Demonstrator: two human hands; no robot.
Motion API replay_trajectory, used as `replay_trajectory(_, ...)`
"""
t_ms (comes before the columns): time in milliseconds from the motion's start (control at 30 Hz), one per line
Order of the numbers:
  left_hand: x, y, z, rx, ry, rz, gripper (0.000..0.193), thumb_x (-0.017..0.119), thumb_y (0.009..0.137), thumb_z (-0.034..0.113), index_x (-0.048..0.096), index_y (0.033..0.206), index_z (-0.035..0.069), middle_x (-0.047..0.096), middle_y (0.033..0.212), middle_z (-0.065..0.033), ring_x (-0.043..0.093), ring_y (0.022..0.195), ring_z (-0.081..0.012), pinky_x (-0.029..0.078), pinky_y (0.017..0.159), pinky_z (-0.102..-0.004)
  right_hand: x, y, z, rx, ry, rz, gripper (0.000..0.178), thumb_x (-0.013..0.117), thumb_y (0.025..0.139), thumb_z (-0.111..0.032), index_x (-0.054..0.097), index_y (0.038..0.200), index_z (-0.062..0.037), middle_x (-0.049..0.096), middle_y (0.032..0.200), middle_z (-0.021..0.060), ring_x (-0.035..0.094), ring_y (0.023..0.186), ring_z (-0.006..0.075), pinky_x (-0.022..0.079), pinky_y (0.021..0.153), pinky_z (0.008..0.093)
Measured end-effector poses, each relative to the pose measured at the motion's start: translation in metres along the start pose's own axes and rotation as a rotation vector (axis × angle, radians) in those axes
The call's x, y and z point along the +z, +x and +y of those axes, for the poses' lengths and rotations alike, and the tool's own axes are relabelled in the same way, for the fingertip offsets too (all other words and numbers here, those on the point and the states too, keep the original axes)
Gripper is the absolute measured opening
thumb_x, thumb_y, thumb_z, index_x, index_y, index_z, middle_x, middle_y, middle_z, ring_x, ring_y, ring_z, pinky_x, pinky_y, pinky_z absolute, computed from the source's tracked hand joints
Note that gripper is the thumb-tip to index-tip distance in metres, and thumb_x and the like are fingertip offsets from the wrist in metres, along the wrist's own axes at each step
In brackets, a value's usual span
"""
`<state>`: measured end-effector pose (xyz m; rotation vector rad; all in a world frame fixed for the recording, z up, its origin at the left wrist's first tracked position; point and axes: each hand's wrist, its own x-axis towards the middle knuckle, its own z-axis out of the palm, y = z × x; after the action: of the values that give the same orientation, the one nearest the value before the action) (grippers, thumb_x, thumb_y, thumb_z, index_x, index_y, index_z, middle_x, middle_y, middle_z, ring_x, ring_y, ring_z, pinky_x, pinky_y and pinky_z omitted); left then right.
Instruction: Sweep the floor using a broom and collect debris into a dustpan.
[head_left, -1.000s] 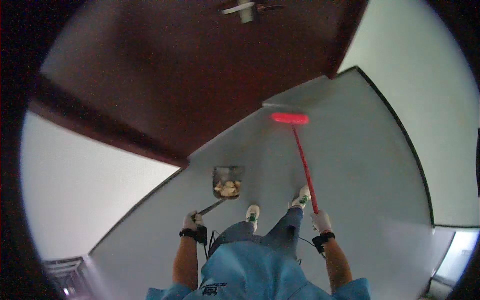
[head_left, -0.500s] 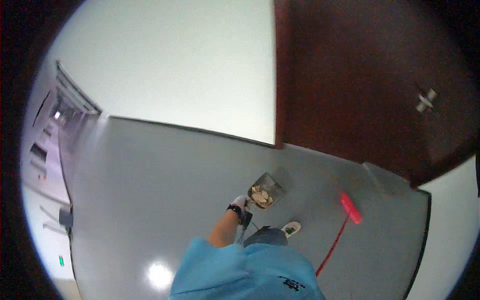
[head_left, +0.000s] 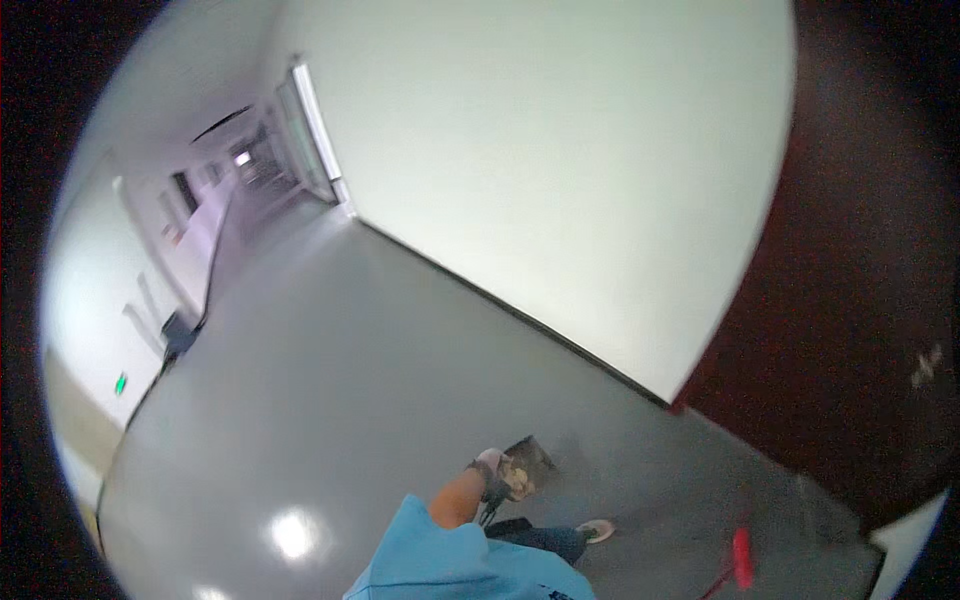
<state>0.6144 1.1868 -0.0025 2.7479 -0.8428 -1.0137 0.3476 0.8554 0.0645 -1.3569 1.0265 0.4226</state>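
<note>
One dustpan (head_left: 538,456) is at the near centre, above the grey floor (head_left: 370,370), with several pale pieces (head_left: 517,482) in it, too blurred to count. One red broom (head_left: 742,558) shows at the near right, its handle running out of view. One left hand (head_left: 489,461), gloved, is closed at the dustpan's handle end; its forearm (head_left: 460,497) reaches forward and slightly right from the blue sleeve (head_left: 415,540). The right hand is out of view, so I cannot tell its grip. One shoe (head_left: 598,530) shows between dustpan and broom.
</note>
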Motion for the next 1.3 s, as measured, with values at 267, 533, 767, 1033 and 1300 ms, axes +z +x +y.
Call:
replay_trajectory(267,0.025,-0.109,-0.13,-0.526,-1.206,0.454,0.019,0.036,0.077,0.008,0.051,0.084,0.0,0.054,0.066,-0.0093,0.043,0.049,-0.0149,0.035,0.047,-0.0289,0.162,0.087,-0.139,-0.06,-0.239,-0.297,0.018,0.04,0.074,-0.017,0.044,0.088,-0.0062,0.045,0.053,0.0043,0.041,0.043,0.0154,0.035,0.039,0.0264)
replay_trajectory(533,0.039,-0.19,-0.192,-0.787,-1.629,0.882,0.016,0.042,0.07,0.007,0.047,0.056,0.002,0.045,0.051,-0.0072,0.043,0.044,-0.0195,0.035,0.043,-0.0295,0.344,0.155,-0.229,0.0,-0.455,-0.522,0.02,0.039,0.073,-0.015,0.043,0.091,-0.0069,0.045,0.054,0.0044,0.042,0.046,0.0153,0.036,0.041,0.0264)
replay_trajectory(767,-0.008,-0.216,-0.285,-1.172,-2.358,0.834,0.005,0.049,0.067,0.005,0.052,0.069,0.002,0.051,0.054,-0.0055,0.048,0.042,-0.017,0.041,0.046,-0.028,0.476,0.165,-0.341,-0.004,-0.509,-0.528,0.022,0.038,0.073,-0.014,0.042,0.094,-0.0074,0.045,0.055,0.0044,0.043,0.048,0.0153,0.036,0.042,0.0263)
replay_trajectory(1033,0.035,-0.22,-0.347,-1.202,-1.803,0.673,0.018,0.042,0.073,0.011,0.049,0.085,-0.001,0.055,0.063,-0.0091,0.052,0.052,-0.0192,0.041,0.047,-0.0308,0.588,0.191,-0.393,0.046,-0.54,-0.592,0.025,0.037,0.073,-0.012,0.041,0.097,-0.0081,0.045,0.056,0.0045,0.044,0.05,0.0153,0.037,0.044,0.0263)
replay_trajectory(1300,0.047,-0.15,-0.411,-1.352,-2.715,1.578,0.018,0.042,0.069,0.015,0.047,0.056,0.003,0.047,0.053,-0.0111,0.043,0.044,-0.0197,0.034,0.041,-0.0292,0.634,0.295,-0.449,0.156,-0.465,-0.581,0.029,0.037,0.072,-0.011,0.04,0.101,-0.0088,0.045,0.057,0.0046,0.045,0.052,0.0153,0.038,0.045,0.0263)
